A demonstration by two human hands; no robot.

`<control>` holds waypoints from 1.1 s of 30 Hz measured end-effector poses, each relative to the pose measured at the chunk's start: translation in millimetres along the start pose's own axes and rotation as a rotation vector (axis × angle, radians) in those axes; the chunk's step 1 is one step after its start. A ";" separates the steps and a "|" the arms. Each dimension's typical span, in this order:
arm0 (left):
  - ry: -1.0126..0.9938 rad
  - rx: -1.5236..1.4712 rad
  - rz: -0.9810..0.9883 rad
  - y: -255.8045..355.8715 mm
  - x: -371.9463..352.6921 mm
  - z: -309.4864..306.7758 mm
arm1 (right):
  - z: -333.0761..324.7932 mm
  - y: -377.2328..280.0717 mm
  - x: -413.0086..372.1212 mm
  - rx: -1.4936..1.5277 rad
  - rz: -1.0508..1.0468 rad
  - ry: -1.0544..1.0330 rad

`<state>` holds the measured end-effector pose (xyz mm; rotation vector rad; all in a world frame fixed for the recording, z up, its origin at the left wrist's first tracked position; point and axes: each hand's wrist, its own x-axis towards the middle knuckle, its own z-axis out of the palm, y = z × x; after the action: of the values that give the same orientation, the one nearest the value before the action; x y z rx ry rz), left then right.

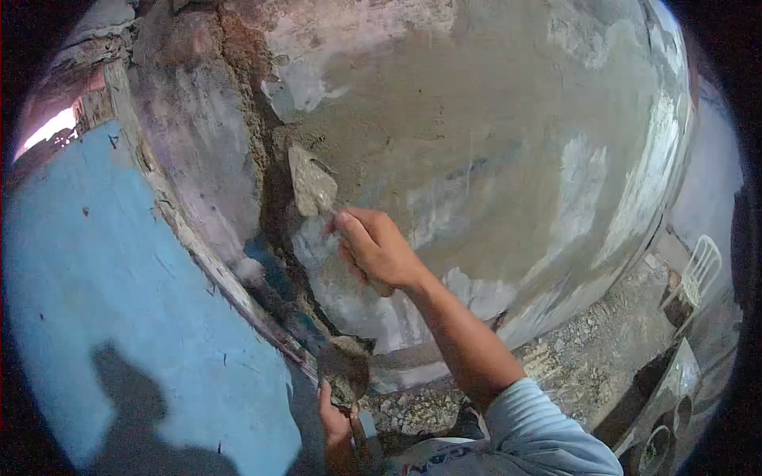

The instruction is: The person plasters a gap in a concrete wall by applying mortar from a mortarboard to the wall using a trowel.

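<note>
My right hand (pixel 373 250) is closed round the handle of a pointed trowel (pixel 311 184). The trowel's mortar-smeared blade lies at the wall (pixel 468 182), beside a deep vertical crack (pixel 274 190) with rough edges. Wet grey mortar (pixel 349 139) covers the wall above and to the right of the blade. Low in the view, my left hand (pixel 340 428) grips a flat tool (pixel 344 369) with a load of grey-brown mortar on it. The tool's exact kind is hard to make out, and my fingers partly cover its handle.
A light blue panel (pixel 143 293) with a rough edge stands close on the left, bearing my shadow. Rubble (pixel 571 341) covers the ground along the wall's foot. At the right are a white plastic chair (pixel 698 270) and a pale board-like object (pixel 679 373).
</note>
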<state>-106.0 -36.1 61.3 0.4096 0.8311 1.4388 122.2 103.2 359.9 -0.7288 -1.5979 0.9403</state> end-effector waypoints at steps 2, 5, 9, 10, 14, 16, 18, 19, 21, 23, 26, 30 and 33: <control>-0.021 -0.013 0.001 2.6 -2.7 8.1 | -13.9 -6.6 -13.5 -0.016 0.025 -0.030; -0.044 -0.006 -0.022 2.5 -4.0 12.7 | -28.2 -15.9 -15.8 -0.188 -0.091 0.114; 0.083 0.065 -0.028 1.7 -6.9 12.2 | -29.9 -27.2 4.5 -0.448 -0.194 0.145; 0.124 0.071 -0.020 -2.9 -4.7 11.1 | -27.9 -29.6 11.3 -0.487 -0.217 0.141; 0.142 0.080 0.005 -15.1 10.0 -5.9 | -12.5 -17.0 26.8 -0.494 -0.218 0.184; 0.174 0.084 -0.076 -5.1 0.0 5.2 | -11.2 -3.5 13.3 -0.443 -0.130 0.191; 0.136 0.084 0.031 -5.8 -11.4 16.1 | -18.3 33.1 -12.6 -0.471 -0.119 0.205; 0.084 0.061 0.016 -3.1 -10.1 8.9 | -19.6 53.0 -26.1 -0.526 -0.135 0.222; 0.059 0.004 -0.026 6.0 -11.8 21.7 | -23.2 55.5 -49.4 -0.566 -0.126 0.253; -0.035 -0.020 -0.004 12.0 -13.1 26.0 | -20.2 44.8 -61.1 -0.507 -0.077 0.268; -0.031 0.033 0.025 9.9 -10.2 20.2 | -7.4 -11.0 -35.4 -0.654 -0.250 0.263; 0.116 0.031 0.110 -2.4 1.4 21.2 | -5.4 -43.1 22.6 -0.700 -0.325 0.257; -0.048 0.106 0.003 5.2 1.0 3.9 | -32.7 -34.5 25.2 -0.682 -0.326 0.400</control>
<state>-106.9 -33.6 67.4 0.5235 0.8707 1.3862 149.1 113.8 405.2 -1.0018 -1.6004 -0.0175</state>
